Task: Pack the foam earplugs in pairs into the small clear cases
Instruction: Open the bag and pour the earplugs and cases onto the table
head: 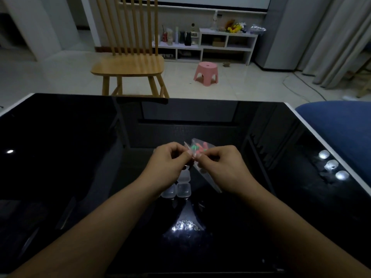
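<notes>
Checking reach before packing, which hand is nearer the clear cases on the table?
Left. The left hand is directly above the clear cases; the right hand is off to their right.

No text, label, brand or number can be read anywhere in the view. The red can (164,36) on the far white shelf (202,48) carries pale markings, but they are too small and blurred to make out.
</notes>
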